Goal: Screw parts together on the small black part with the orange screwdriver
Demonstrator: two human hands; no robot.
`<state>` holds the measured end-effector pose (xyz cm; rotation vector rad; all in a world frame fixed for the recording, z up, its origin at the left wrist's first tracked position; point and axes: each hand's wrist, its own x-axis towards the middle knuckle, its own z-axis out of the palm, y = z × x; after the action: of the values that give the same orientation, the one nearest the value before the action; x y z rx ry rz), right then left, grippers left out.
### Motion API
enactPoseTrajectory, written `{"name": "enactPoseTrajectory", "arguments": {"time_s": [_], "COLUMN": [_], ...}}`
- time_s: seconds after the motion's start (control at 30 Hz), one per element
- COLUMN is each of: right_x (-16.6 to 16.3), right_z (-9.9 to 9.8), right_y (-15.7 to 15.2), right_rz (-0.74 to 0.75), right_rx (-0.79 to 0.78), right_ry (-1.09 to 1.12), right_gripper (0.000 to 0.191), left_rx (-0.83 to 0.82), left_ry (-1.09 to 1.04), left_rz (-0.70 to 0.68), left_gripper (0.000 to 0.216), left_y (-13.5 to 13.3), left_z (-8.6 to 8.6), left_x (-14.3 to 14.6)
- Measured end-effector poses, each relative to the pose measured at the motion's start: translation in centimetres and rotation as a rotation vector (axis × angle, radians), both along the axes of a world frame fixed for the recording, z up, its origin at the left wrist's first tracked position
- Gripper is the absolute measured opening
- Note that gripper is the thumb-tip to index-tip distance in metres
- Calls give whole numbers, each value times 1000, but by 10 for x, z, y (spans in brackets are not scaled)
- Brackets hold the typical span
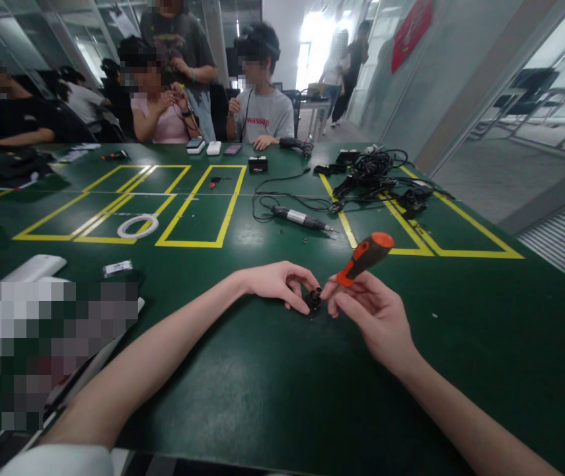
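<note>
- Desk (pixel 223 403): green, beneath both hands.
- Right hand (pixel 374 317): fingers closed around the screwdriver.
- Left hand (pixel 282 281): narrowly pinching the small dark part.
- Screwdriver (pixel 367 256): slants up from the right hand; that tilt could make its hidden tip slip toward the left fingertips.
- Small dark part (pixel 314 301): between left fingers; a weak pinch could let it twist.

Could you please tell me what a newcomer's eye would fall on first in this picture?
Probably the orange-and-dark screwdriver, its handle raised above the right hand, while the left hand holds a small dark part beside it. Next might come the tangle of black cables at the table's far right, then the white ring lying farther left.
</note>
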<state>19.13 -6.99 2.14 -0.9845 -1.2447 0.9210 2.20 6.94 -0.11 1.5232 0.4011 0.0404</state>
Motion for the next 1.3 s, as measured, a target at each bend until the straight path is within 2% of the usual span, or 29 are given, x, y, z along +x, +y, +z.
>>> {"name": "enactPoseTrajectory", "arguments": {"time_s": [0.27,0.47,0.7,0.83,1.0,1.3], "right_x": [2,1,3,4,0,4], "right_z": [2,-3,-5,-3,-2,-1], "right_y": [0,3,2,3,3,2], "right_rz": [-30,13,-60,-25,46,-22], "right_rx": [-9,29,10,31,14,-14], "right_ry": [-86,-2,-58,-102,16,-83], "right_gripper": [20,24,23,24,26,25], "left_rx": [-5,10,2,-11,10,4], "left_ry": [-23,-14,2,-10,-11,-22], "left_rz": [-9,-19,-3,8,-15,-12], "left_gripper": [48,49,53,53,47,48], "left_y": [1,2,1,0,0,0], "left_z": [-2,-3,-2,-1,1,-1], "left_x": [0,0,0,1,1,0]}}
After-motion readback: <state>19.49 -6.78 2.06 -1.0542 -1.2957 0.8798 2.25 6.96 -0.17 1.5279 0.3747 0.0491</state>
